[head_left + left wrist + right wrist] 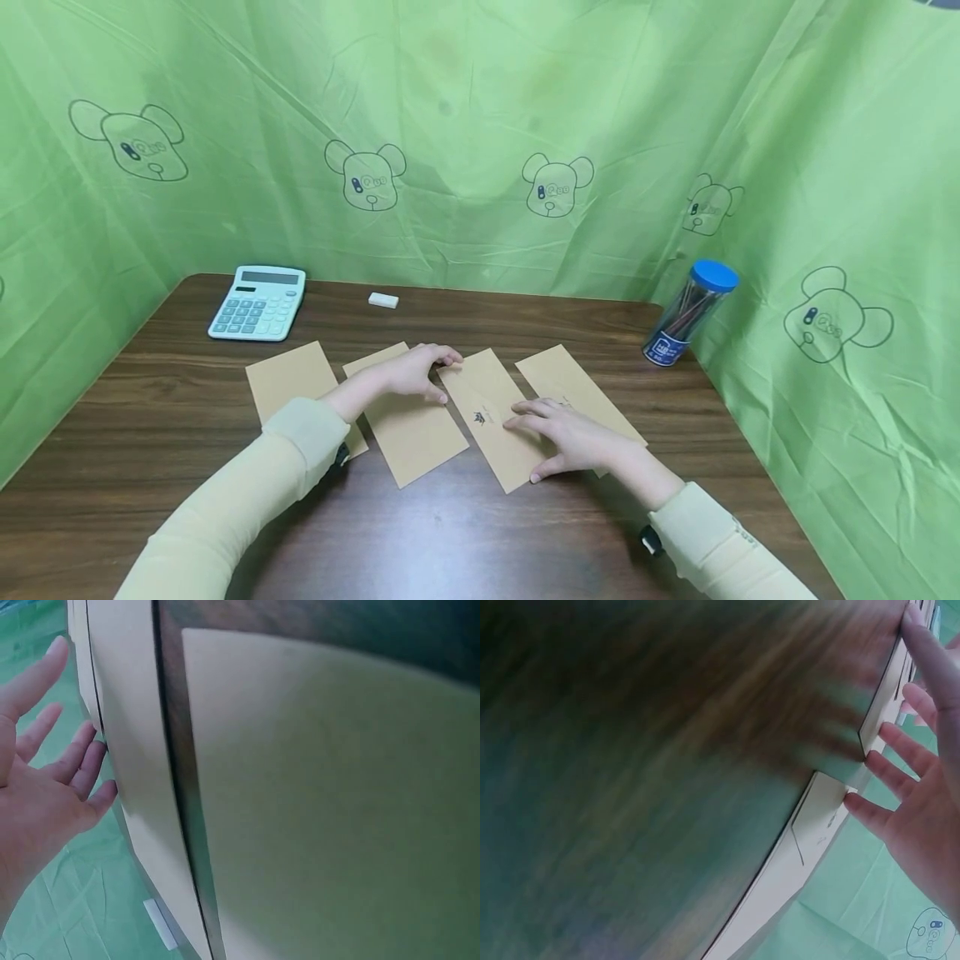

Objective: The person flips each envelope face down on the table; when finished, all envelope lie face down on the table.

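Observation:
Several flat brown kraft-paper rectangles lie in a slanted row on the table; whether they are envelopes or thin booklets I cannot tell. My left hand [415, 372] is over the top of the left-middle rectangle [420, 442], fingertips by the upper left corner of the right-middle rectangle [476, 387], which has a small dark print. Over that one's lower right edge spreads my right hand [570, 435], thumb near its bottom corner. The right hand partly covers the far-right rectangle [570, 379]. My left forearm crosses the far-left rectangle [288, 377]. Both hands have loosely extended fingers and grip nothing.
On the dark wooden table [420, 542], a light blue calculator [258, 304] lies back left and a small white block [383, 300] near the back edge. A clear tube [678, 325] with a blue lid holds pencils at the right. Green curtains [465, 125] surround the table.

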Demonstrator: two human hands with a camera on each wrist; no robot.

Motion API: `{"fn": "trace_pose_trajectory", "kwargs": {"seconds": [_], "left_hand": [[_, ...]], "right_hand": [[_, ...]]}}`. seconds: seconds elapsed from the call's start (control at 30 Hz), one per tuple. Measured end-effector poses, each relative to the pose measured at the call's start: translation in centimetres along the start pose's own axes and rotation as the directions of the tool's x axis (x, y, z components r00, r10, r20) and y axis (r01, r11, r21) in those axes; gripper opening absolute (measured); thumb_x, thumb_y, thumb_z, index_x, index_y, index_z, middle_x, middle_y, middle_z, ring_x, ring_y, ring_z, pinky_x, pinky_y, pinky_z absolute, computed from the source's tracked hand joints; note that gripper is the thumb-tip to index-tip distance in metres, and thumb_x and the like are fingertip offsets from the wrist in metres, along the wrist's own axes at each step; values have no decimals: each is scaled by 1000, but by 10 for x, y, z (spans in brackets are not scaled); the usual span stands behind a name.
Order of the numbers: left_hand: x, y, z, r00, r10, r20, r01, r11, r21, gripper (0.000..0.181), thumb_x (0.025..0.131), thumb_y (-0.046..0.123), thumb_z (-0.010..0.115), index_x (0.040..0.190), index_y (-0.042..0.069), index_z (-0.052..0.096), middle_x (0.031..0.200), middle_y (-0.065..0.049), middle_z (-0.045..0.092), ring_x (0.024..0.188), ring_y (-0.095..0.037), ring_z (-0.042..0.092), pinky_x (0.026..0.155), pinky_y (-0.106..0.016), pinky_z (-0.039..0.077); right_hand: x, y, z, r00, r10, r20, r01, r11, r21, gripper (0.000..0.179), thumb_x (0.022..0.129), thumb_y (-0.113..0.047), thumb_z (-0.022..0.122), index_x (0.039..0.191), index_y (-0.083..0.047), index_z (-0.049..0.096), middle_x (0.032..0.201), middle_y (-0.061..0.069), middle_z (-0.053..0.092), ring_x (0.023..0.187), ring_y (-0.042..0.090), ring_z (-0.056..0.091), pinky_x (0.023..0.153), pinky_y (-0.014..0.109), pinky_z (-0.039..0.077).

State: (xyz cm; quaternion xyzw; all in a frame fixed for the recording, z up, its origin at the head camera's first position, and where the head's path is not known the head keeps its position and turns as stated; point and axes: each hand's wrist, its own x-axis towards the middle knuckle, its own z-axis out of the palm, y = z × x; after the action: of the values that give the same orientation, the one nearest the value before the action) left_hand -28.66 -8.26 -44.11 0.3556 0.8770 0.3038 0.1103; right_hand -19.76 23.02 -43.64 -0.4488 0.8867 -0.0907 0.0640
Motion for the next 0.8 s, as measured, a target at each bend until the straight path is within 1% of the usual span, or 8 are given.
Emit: {"fn": "trace_pose_trajectory", "kwargs": {"seconds": [0.07, 0.2, 0.43, 0.6, 0.67, 0.8], "left_hand": [[0, 0, -1, 1000, -4, -5, 4, 1000, -27, 65, 71, 12, 81, 129, 5, 52, 124, -16, 55, 118, -31, 49, 104, -45, 36], [2, -1, 0, 999, -13, -31, 12, 999, -49, 63, 70, 6, 81, 127, 6, 54, 121, -15, 53, 111, -29, 53, 99, -41, 42], [6, 1, 0, 993, 15, -115, -12, 1000, 19, 47, 70, 1, 79, 115, 4, 64, 112, -10, 60, 97, -23, 56, 89, -37, 47], [8, 2, -5, 990, 42, -136, -35, 998, 48, 39, 74, 8, 78, 111, 5, 67, 107, -9, 62, 87, -17, 59, 81, -29, 50], [9, 2, -8, 989, 49, -138, -42, 998, 53, 37, 76, 12, 77, 111, 6, 67, 108, -8, 63, 89, -16, 61, 82, -28, 50], [12, 1, -15, 987, 60, -149, -52, 997, 55, 33, 80, 19, 76, 109, 9, 68, 108, -5, 63, 96, -18, 61, 87, -32, 49]], "right_hand": [[0, -1, -1, 1000, 4, 0, -4, 1000, 13, 83, 69, -52, 76, 139, -18, 46, 145, 13, 41, 132, 32, 38, 104, 58, 31], [-1, -3, 0, 1000, 19, 7, -19, 999, 31, 85, 68, -53, 77, 140, -19, 44, 146, 14, 39, 133, 34, 37, 103, 60, 32], [-4, -3, 2, 1000, 24, -7, -24, 999, 25, 91, 65, -57, 76, 142, -21, 42, 148, 15, 36, 133, 35, 35, 104, 62, 28], [-7, -2, 0, 999, 20, -28, -20, 1000, 5, 95, 65, -59, 76, 144, -23, 39, 147, 11, 38, 134, 31, 36, 105, 65, 23], [-8, -2, -4, 999, 3, -42, -3, 1000, 9, 95, 65, -58, 77, 144, -22, 38, 146, 7, 41, 133, 28, 37, 104, 67, 22], [-8, -3, -12, 995, -50, -82, 53, 998, 34, 92, 67, -52, 78, 144, -19, 39, 144, 0, 44, 131, 23, 40, 104, 66, 23]]}}
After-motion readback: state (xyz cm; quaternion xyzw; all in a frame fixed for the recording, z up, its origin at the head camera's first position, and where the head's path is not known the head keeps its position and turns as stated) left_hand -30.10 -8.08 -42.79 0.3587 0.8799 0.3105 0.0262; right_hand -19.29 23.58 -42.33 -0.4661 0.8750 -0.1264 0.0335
